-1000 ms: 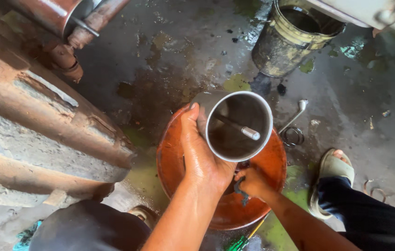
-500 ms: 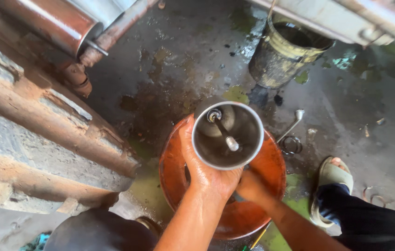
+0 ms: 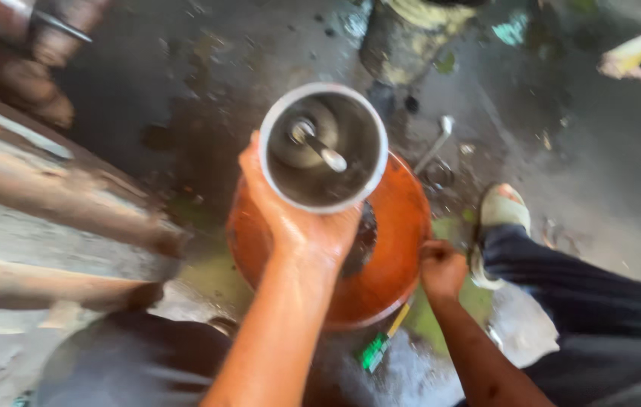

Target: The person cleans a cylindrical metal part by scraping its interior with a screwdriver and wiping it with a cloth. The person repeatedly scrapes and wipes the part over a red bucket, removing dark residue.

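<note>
- Gripping a grey metal cylinder [image 3: 323, 148] from its near side, the left hand [image 3: 299, 223] wraps fingers and thumb around the wall just below the rim and holds it above an orange basin [image 3: 400, 226].
- Inside the open cylinder, a metal rod [image 3: 319, 147] with a rounded end stands over a disc; the part looks rigid and fairly heavy, and its wet sheen suggests a slippery surface, so a full wrap around the outer wall seems the surest hold.
- Closed on the basin's edge, the right hand [image 3: 441, 270] sits well apart from the left.
- A spanner [image 3: 435, 145] lies on the wet concrete floor [image 3: 562, 113] just beyond the basin, near a dirty bucket [image 3: 403, 38].
- A sandalled foot [image 3: 498, 218] rests close to the basin's right, and a green-handled tool [image 3: 377, 348] lies below it.
- Rusty beams [image 3: 49, 203] crowd the left.
</note>
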